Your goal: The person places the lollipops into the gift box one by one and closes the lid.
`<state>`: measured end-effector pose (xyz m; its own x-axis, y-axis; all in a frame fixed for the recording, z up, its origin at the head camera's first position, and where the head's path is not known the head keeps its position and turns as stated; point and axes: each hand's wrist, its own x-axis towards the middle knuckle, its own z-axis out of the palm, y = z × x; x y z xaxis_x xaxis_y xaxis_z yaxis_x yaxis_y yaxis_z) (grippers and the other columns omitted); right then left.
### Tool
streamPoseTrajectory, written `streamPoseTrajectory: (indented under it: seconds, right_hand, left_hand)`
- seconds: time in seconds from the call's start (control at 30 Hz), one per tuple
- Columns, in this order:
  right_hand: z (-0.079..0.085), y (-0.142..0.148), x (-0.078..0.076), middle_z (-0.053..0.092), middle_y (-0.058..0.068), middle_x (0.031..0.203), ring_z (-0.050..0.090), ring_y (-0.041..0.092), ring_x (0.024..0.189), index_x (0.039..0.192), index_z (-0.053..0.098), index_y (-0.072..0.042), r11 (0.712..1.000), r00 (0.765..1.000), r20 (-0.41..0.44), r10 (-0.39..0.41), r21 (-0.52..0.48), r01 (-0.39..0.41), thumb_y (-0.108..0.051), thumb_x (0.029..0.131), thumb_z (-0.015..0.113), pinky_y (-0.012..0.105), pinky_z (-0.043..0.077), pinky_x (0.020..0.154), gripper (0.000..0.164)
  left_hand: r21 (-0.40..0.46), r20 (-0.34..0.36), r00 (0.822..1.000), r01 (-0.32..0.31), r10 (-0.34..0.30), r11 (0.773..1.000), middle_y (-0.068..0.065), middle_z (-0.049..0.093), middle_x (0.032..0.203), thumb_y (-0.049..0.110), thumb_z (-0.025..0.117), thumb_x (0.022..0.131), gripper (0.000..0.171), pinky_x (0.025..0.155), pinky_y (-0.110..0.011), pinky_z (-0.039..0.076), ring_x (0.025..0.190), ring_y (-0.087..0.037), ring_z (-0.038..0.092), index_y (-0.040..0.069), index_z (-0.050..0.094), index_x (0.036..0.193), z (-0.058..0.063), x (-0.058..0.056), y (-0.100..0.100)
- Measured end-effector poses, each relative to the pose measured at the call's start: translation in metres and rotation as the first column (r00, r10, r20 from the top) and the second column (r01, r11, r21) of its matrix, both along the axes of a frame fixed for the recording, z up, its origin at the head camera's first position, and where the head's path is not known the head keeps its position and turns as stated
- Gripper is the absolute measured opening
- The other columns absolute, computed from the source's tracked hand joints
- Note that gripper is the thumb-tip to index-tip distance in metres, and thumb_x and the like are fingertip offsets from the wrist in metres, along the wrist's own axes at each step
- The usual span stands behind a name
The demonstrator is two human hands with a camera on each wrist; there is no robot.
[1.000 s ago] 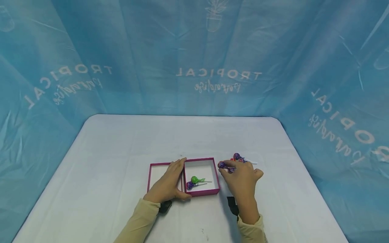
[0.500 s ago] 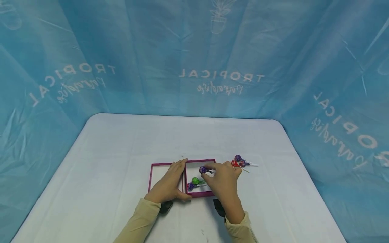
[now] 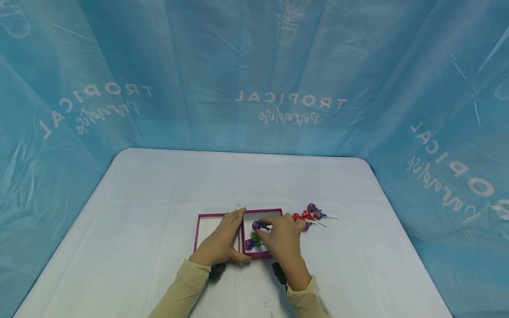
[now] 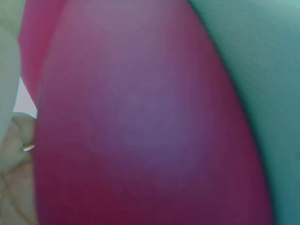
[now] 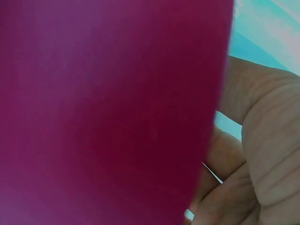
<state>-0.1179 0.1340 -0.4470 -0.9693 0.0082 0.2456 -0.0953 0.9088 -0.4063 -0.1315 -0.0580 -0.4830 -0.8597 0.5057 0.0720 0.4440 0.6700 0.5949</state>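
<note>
Two hands are at work over one pink-rimmed box (image 3: 260, 255): the right hand (image 3: 284, 236) comes in over its right side, wrist toward its near side, thumb and forefinger pinching one purple lollipop (image 3: 256, 225) by its lower part, head leftward, above the inside of the box. The left hand (image 3: 220, 240) lies along the left wall of the box, spread, with its fingers reaching to the far left corner and its thumb set apart at the near left corner. Within the box are two more lollipops, one green lollipop (image 3: 255, 237) and, near the left wall, one dark-wrapped lollipop (image 3: 249, 244). Just left of the box, partly under the left hand, is one pink-rimmed tray (image 3: 210, 215). To the right of the box, partly behind the right hand, at least five lollipop heads show: two red lollipops (image 3: 306, 214) and three purplish lollipops (image 3: 312, 207). Only the head view shows the candy; the left wrist view is mostly a blurred magenta surface (image 4: 145, 122), and the right wrist view adds the curled fingers (image 5: 227, 152) beside a similar surface. Around the box spreads the white counter (image 3: 179, 185), and beyond it hangs a blue curtain (image 3: 191, 53) with pale lettering.
</note>
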Motion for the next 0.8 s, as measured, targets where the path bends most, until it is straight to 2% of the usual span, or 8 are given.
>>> streamPoseTrajectory:
  seconds: [0.57,0.8]
  right_hand:
    - [-0.014,-0.003,-0.003,0.077,-0.002,0.082,0.057,0.022,0.08,0.091,0.084,-0.02,0.999,0.999,-0.041,0.034,0.033,-0.032,-0.032,0.071,0.091,0.051,0.03,0.076,0.024]
    - [-0.016,-0.006,-0.004,0.077,-0.001,0.083,0.056,0.022,0.079,0.09,0.084,-0.02,0.999,0.999,-0.044,0.021,0.044,-0.019,-0.033,0.073,0.09,0.051,0.03,0.075,0.023]
  left_hand:
    - [0.001,0.008,1.0,0.007,-0.007,1.0,-0.016,0.029,0.163,0.051,0.094,0.062,0.134,0.126,-0.046,0.02,0.152,-0.035,0.025,0.007,0.016,0.162,0.0,-0.001,0.001]
    - [0.008,0.007,1.0,0.004,-0.004,1.0,-0.017,0.028,0.163,0.051,0.094,0.062,0.134,0.126,-0.047,0.019,0.151,-0.038,0.025,0.007,0.016,0.162,0.001,0.0,0.0]
